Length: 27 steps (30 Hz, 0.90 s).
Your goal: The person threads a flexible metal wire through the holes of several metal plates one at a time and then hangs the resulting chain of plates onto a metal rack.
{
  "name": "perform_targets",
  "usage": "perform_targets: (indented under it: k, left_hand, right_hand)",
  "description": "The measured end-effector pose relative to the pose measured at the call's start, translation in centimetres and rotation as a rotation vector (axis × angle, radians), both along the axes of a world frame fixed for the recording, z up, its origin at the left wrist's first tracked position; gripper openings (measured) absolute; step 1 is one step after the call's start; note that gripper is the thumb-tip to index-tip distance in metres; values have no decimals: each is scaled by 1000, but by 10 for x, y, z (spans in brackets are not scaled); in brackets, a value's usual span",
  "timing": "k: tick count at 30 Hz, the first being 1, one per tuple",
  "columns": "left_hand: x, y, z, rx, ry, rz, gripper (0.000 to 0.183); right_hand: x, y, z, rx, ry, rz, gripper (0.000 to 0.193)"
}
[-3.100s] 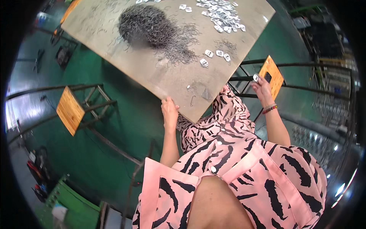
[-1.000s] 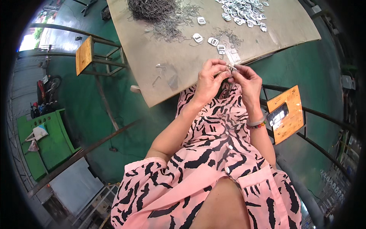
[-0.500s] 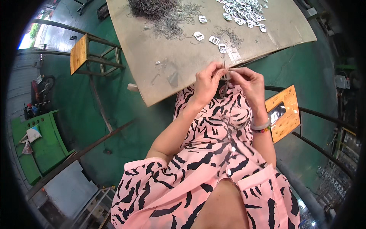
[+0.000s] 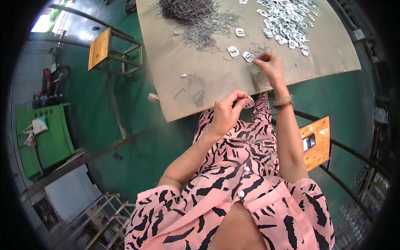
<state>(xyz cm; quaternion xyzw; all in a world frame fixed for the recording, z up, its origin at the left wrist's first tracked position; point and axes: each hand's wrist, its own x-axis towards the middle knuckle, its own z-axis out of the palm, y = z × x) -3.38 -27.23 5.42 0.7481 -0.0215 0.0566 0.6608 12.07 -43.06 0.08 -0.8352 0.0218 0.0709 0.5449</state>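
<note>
Pinching a pale buckle (image 4: 249,103) at the near edge of the bench (image 4: 227,79), the left hand (image 4: 227,114) now holds it alone, since the right hand (image 4: 273,71) has parted from it and reached out over the bench, so two-handed work on that piece looks paused. Blur leaves it unclear whether the right fingers, drawn together beside a loose buckle (image 4: 248,56) and a few hooks (image 4: 260,47), grip anything; the left fingers cover part of the held piece, and farther off the view's edge crops the hook pile (image 4: 187,11) and the buckle pile (image 4: 287,23)
</note>
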Motion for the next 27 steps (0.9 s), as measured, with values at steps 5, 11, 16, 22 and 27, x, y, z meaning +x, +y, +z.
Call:
perform_targets:
  k: [5, 11, 16, 22, 27]
  left_hand:
    - [14, 4, -4, 48, -32, -36, 8]
    - [40, -7, 4, 101, -19, -95, 9]
    - [56, -24, -1, 192, -30, -140, 11]
    - [52, -42, -3, 327, -63, -231, 8]
    - [46, -50, 0, 444, -164, -212, 5]
  right_hand:
    - [5, 2, 33, -192, -151, 64, 9]
    - [6, -19, 39, 248, 120, 121, 19]
    - [-47, -32, 60, 347, 129, 119, 28]
    - [-95, -33, 77, 304, 1, -138, 25]
    - [-108, -35, 72, 458, -51, -278, 21]
